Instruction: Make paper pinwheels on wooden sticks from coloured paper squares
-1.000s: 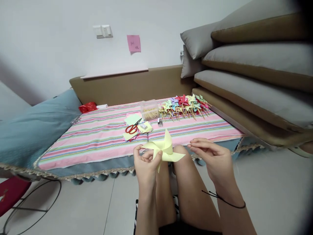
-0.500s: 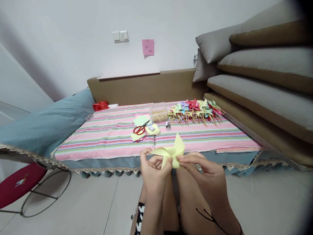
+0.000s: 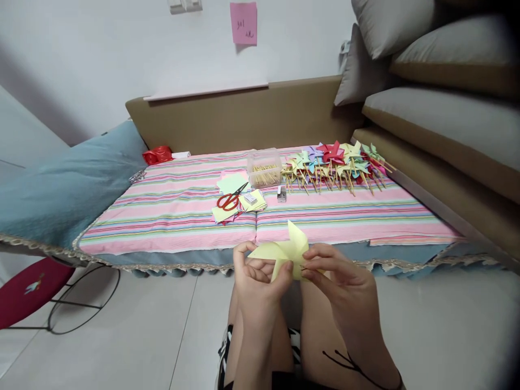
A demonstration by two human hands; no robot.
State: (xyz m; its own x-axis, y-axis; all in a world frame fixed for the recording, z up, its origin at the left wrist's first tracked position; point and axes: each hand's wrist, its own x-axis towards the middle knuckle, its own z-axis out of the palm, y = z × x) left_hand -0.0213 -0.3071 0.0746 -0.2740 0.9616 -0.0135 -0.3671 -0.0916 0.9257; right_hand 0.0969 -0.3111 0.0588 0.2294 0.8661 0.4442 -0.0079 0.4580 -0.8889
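A pale yellow paper pinwheel [image 3: 280, 252] with curled blades is above my lap. My left hand [image 3: 260, 284] grips it from the left, thumb pressed on its folded middle. At its right side my right hand [image 3: 339, 284] is closed, fingertips pinched around a small, thin, pin-like thing [image 3: 303, 267] that is hard to make out. Beyond, on the striped cloth, lie red-handled scissors [image 3: 228, 201] on a pile of coloured paper squares [image 3: 225, 213]. A small box [image 3: 281, 194] stands to the right of them, before a clear plastic container [image 3: 264, 169] of thin wooden sticks.
Many finished pinwheels on sticks [image 3: 335, 162] are heaped at the right of the sofa seat. Grey cushions [image 3: 442, 116] are stacked beyond them. A red plastic bag [image 3: 157, 155] lies at the back left; a dark red stool [image 3: 34, 290] stands on the floor at left.
The view has tipped downward and nearer the sofa. My left thumb still presses the pinwheel's middle, while my right fingertips have shifted slightly right, away from its centre.
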